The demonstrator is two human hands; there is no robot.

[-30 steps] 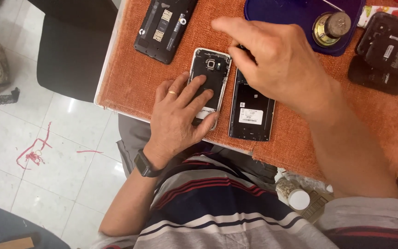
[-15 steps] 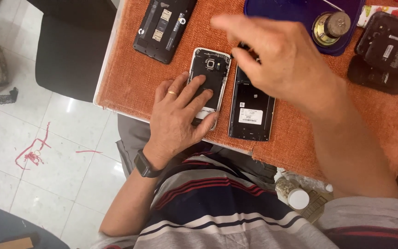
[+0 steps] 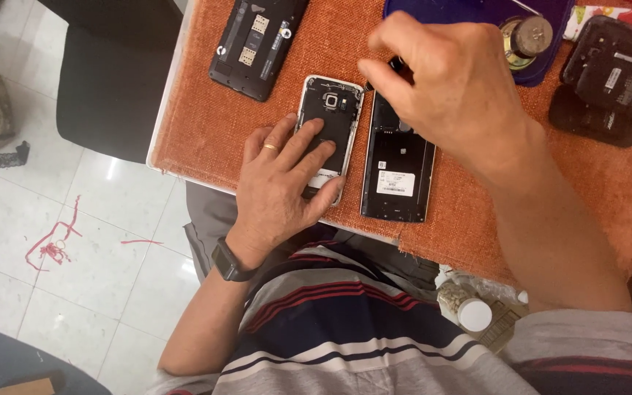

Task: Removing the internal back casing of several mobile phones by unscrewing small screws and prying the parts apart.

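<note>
Opened black phone [image 3: 257, 45] lies near counter's [image 3: 206, 132] far-left edge, untouched. Left hand [image 3: 283, 179] spread flat, pressing silver-rimmed phone [image 3: 333, 117] by near edge, likely to steady it. Right hand [image 3: 440, 80] pinches small dark tool [image 3: 395, 66], perhaps screwdriver, over its top. Backless phone [image 3: 396, 172] just beside. Blue tray [image 3: 477, 14], black covers [image 3: 612, 80] at far-right corner.

- The left hand [image 3: 283, 183] lies flat on an opened phone [image 3: 328, 121] with a silver rim, fingers spread.
- The right hand [image 3: 448, 88] pinches a small dark tool [image 3: 395, 66] above a second black phone [image 3: 398, 172] just beside.
- Both phones lie on the orange-covered desk [image 3: 206, 117].
</note>
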